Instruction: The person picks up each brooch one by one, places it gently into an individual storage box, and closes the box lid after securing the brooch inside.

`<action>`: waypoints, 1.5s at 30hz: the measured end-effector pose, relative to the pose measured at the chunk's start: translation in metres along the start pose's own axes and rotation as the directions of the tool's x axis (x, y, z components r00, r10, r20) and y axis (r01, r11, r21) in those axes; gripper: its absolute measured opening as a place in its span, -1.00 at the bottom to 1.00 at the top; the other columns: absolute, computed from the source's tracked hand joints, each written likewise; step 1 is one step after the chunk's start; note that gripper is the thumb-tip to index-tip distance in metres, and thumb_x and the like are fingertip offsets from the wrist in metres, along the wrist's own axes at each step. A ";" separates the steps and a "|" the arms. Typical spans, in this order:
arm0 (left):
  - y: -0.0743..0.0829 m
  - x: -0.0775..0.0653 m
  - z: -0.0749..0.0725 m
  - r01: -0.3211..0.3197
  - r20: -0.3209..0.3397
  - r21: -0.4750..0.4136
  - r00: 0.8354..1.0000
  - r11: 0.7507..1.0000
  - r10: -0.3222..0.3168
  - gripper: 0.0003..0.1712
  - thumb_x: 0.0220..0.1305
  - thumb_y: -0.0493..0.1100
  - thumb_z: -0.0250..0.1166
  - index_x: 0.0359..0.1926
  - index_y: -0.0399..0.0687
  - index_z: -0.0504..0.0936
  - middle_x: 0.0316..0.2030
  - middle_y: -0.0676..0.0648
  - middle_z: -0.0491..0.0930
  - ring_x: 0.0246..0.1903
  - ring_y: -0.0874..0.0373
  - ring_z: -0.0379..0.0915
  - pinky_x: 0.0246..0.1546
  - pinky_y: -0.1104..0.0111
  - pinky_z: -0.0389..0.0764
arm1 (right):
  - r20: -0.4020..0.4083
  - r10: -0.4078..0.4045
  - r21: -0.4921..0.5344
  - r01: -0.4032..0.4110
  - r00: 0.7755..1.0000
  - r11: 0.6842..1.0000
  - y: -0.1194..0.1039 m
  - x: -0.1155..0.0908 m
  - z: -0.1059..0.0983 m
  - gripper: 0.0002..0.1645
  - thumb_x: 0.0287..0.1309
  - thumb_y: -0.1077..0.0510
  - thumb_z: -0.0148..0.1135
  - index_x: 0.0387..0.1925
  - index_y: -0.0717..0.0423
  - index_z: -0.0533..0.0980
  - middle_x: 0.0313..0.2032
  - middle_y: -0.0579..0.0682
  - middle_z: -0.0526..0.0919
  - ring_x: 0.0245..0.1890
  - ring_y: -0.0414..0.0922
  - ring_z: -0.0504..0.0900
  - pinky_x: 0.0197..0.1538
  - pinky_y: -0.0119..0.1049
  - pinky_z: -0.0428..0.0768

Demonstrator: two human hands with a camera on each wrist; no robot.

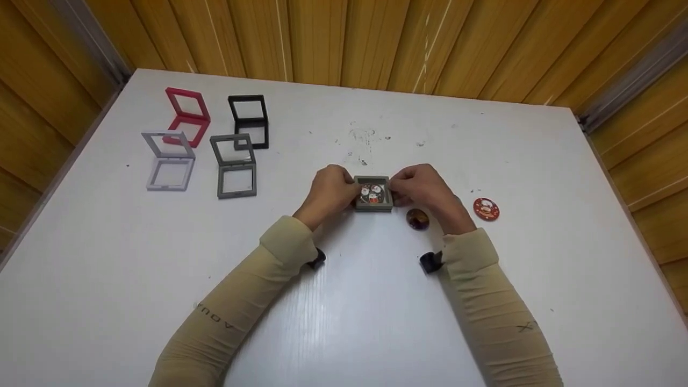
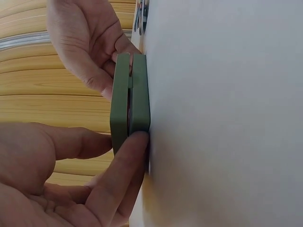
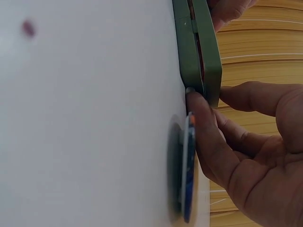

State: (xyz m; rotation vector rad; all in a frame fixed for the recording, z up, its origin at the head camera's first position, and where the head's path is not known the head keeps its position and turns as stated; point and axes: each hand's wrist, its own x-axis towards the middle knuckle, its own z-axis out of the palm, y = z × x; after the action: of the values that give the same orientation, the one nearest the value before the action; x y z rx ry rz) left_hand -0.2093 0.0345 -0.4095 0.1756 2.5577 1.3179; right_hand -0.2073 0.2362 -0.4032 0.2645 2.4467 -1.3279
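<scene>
A small grey-green display frame [image 1: 373, 209] lies flat on the white table between my hands, its two halves folded together. Inside its window shows a round piece [image 1: 373, 194] with white and red figures. My left hand [image 1: 334, 189] pinches the frame's left side with thumb and fingers; my right hand [image 1: 425, 187] pinches the right side. A thin gap runs between the halves of the frame [image 2: 139, 90] in the left wrist view. Just below my right hand is a dark brown disc [image 1: 417, 219], seen edge-on as a tilted disc [image 3: 189, 165] in the right wrist view.
At the left stand several opened frames: a red one [image 1: 192, 117], a black one [image 1: 251, 122], a pale lilac one [image 1: 171, 158] and another grey-green one [image 1: 236, 165]. A red patterned disc [image 1: 486, 209] lies to the right. Wooden panels [image 1: 371, 43] rise behind the table.
</scene>
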 end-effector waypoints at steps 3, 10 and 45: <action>0.000 0.000 0.000 0.018 0.008 -0.026 1.000 1.000 -0.018 -0.87 0.23 -0.22 0.28 -0.35 -0.23 0.66 -0.49 -0.05 0.64 -0.54 0.17 0.55 -0.59 0.43 0.52 | 0.007 0.009 0.003 -0.009 1.000 1.000 0.000 0.001 -0.001 -0.71 0.20 0.12 0.25 -0.13 0.22 0.62 -0.16 0.15 0.65 -0.29 -0.03 0.69 -0.21 -0.25 0.65; -0.001 -0.001 0.000 0.022 0.014 -0.054 1.000 0.998 -0.021 -0.87 0.22 -0.23 0.28 -0.33 -0.24 0.66 -0.47 -0.07 0.65 -0.50 0.13 0.61 -0.58 0.43 0.55 | 0.012 0.011 0.009 -0.011 1.000 1.000 0.002 0.002 -0.001 -0.71 0.20 0.11 0.26 -0.12 0.21 0.62 -0.15 0.14 0.65 -0.28 -0.04 0.69 -0.21 -0.25 0.65; -0.002 0.000 0.000 -0.025 0.015 -0.009 1.000 1.000 0.025 -0.86 0.24 -0.23 0.28 -0.32 -0.27 0.66 -0.50 -0.06 0.65 -0.56 0.16 0.60 -0.60 0.45 0.54 | 0.018 -0.007 0.006 0.007 1.000 1.000 0.001 0.000 -0.001 -0.73 0.18 0.08 0.31 -0.15 0.18 0.64 -0.13 0.12 0.63 -0.25 -0.05 0.68 -0.22 -0.27 0.65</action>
State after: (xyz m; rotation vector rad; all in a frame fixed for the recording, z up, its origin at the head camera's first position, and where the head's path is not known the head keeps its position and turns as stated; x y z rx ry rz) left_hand -0.2091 0.0334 -0.4106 0.2163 2.5445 1.3312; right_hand -0.2070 0.2381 -0.4035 0.2444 2.4315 -1.3346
